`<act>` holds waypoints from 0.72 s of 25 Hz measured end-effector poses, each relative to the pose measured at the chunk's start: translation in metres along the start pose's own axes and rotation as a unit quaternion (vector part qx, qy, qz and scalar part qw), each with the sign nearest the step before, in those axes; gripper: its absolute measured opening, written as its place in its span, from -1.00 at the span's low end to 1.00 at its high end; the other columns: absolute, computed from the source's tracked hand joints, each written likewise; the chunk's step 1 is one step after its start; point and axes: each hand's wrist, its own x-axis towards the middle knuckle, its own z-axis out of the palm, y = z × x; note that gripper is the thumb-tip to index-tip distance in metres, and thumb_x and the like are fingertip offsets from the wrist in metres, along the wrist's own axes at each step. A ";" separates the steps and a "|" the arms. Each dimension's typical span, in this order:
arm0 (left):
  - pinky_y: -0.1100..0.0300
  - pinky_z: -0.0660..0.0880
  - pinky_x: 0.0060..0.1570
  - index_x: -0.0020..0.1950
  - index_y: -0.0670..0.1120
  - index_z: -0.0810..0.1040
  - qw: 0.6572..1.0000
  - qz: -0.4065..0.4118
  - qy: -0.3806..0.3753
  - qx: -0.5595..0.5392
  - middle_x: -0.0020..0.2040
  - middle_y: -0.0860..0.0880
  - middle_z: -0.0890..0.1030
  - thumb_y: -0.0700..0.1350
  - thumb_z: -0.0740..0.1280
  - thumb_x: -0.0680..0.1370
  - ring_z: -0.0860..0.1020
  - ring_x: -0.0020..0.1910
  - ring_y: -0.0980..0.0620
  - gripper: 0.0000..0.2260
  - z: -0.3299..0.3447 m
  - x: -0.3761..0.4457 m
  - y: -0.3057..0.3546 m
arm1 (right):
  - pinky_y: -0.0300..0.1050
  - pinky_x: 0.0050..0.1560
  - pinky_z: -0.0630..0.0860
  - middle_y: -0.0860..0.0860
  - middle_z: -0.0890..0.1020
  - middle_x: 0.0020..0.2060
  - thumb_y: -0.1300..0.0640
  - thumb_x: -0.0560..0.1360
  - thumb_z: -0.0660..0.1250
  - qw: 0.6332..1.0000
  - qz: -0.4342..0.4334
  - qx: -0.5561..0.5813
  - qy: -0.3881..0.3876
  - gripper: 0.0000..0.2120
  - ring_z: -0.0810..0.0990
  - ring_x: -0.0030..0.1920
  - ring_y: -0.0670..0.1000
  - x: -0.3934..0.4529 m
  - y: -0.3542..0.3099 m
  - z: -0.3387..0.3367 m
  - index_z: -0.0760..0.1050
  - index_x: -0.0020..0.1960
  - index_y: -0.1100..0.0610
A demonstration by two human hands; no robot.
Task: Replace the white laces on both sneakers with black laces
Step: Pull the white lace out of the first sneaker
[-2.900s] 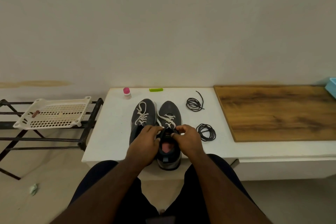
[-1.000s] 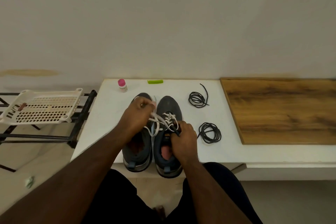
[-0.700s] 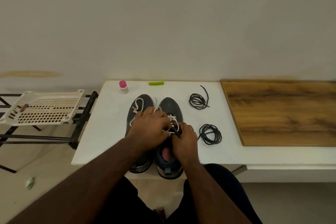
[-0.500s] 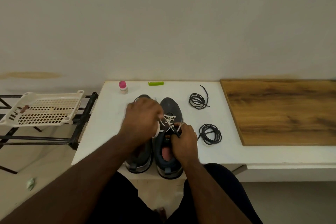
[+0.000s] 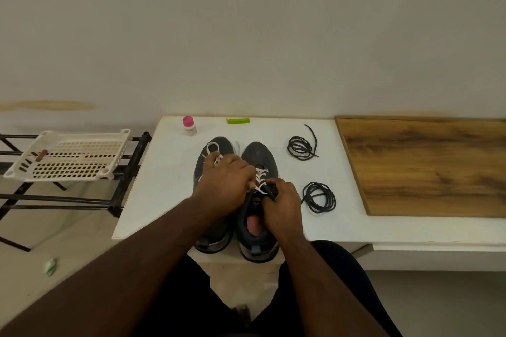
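Basket (image 5: 68, 157) on the rack holds one small brown thing. Two sneakers (image 5: 258, 161) stand on the surface (image 5: 164, 186), two black lace coils (image 5: 319, 197) beside. My left hand (image 5: 224, 186) pinches the white lace (image 5: 261, 175); my right hand (image 5: 282, 202) grips the right sneaker's collar.

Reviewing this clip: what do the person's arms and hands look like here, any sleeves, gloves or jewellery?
Both forearms are bare with no sleeves showing. The left hand and right hand wear no gloves, and no rings, watch or bands are visible. Dark clothing covers the lap below.
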 end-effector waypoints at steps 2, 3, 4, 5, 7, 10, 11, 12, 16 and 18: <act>-0.12 0.11 0.40 0.05 0.11 0.50 0.997 -0.061 0.029 -0.024 0.11 0.09 0.53 -0.04 0.25 0.58 0.40 0.30 0.00 -0.91 -0.005 0.000 -0.009 | 0.11 0.25 0.49 0.03 0.53 0.13 0.27 0.44 0.29 1.000 -0.003 0.001 0.004 -0.58 0.50 0.19 0.10 0.000 0.000 -0.003 0.53 0.27 0.03; -0.11 0.16 0.37 0.10 0.10 0.51 0.993 -0.093 0.057 -0.038 0.15 0.09 0.52 -0.03 0.25 0.59 0.40 0.30 -0.01 -0.88 -0.006 -0.001 -0.012 | 0.11 0.26 0.49 0.04 0.54 0.13 0.27 0.43 0.32 1.000 -0.007 0.000 0.002 -0.56 0.50 0.19 0.09 0.000 -0.001 -0.005 0.53 0.29 0.03; -0.09 0.23 0.32 0.16 0.09 0.52 0.987 -0.118 0.090 -0.056 0.19 0.08 0.52 0.00 0.26 0.60 0.41 0.29 -0.02 -0.85 -0.007 -0.005 -0.010 | 0.09 0.26 0.49 0.03 0.54 0.14 0.24 0.41 0.35 1.000 -0.014 -0.003 -0.002 -0.53 0.50 0.20 0.08 0.000 -0.002 -0.007 0.52 0.31 0.02; -0.06 0.32 0.25 0.16 0.08 0.53 0.980 -0.135 0.115 -0.089 0.17 0.07 0.53 0.03 0.29 0.59 0.45 0.23 -0.03 -0.83 -0.007 -0.010 -0.005 | 0.06 0.27 0.48 0.03 0.54 0.15 0.22 0.40 0.38 1.000 -0.026 -0.006 -0.003 -0.51 0.49 0.20 0.07 0.000 -0.004 -0.008 0.51 0.33 0.01; 0.04 0.48 0.01 -0.01 0.08 0.53 0.962 -0.146 0.104 -0.207 -0.03 0.09 0.59 0.06 0.34 0.53 0.55 0.00 0.03 -0.90 -0.001 -0.022 0.010 | -0.04 0.27 0.43 0.02 0.55 0.19 0.18 0.40 0.44 0.997 -0.069 -0.019 -0.005 -0.48 0.46 0.23 0.04 0.001 -0.005 -0.011 0.52 0.34 0.01; 0.09 0.51 -0.18 -0.15 0.07 0.45 0.945 -0.154 -0.004 -0.287 -0.25 0.05 0.58 0.07 0.36 0.47 0.55 -0.21 0.06 -0.87 0.013 -0.036 0.023 | -0.17 0.25 0.35 -0.01 0.61 0.18 0.19 0.44 0.45 0.987 -0.140 -0.069 -0.031 -0.63 0.48 0.22 0.03 0.004 -0.005 -0.014 0.62 0.24 0.04; 0.06 0.52 -0.17 -0.14 0.05 0.45 0.951 -0.153 -0.016 -0.269 -0.26 0.04 0.59 0.08 0.36 0.48 0.55 -0.21 0.06 -0.85 0.017 -0.037 0.021 | -0.19 0.23 0.37 -0.01 0.63 0.14 0.20 0.45 0.44 0.984 -0.156 -0.083 -0.031 -0.69 0.51 0.19 0.01 0.004 -0.004 -0.014 0.65 0.18 0.05; 0.04 0.52 -0.15 -0.14 0.03 0.46 0.956 -0.151 -0.016 -0.250 -0.26 0.03 0.60 0.07 0.36 0.49 0.56 -0.21 0.05 -0.85 0.019 -0.037 0.018 | -0.20 0.19 0.40 -0.03 0.65 0.08 0.21 0.47 0.43 0.982 -0.165 -0.085 -0.023 -0.76 0.53 0.13 -0.03 0.004 -0.004 -0.014 0.67 0.12 0.06; 0.10 0.50 -0.17 -0.20 0.01 0.50 0.952 -0.171 0.011 -0.254 -0.31 0.04 0.59 0.02 0.36 0.48 0.55 -0.24 0.05 -0.88 0.023 -0.037 0.011 | -0.33 -0.12 0.45 -0.19 0.64 -0.18 0.14 0.50 0.41 0.997 -0.043 0.038 0.055 -0.92 0.58 -0.12 -0.19 0.006 -0.007 -0.015 0.62 -0.12 -0.03; 0.16 0.46 -0.23 -0.22 0.01 0.51 0.943 -0.188 0.017 -0.275 -0.33 0.06 0.58 0.01 0.37 0.47 0.55 -0.27 0.10 -0.87 0.027 -0.037 0.007 | -0.28 -0.15 0.50 -0.18 0.65 -0.17 0.15 0.51 0.39 0.993 0.004 0.104 0.064 -0.91 0.61 -0.12 -0.16 0.007 -0.008 -0.017 0.59 -0.08 -0.04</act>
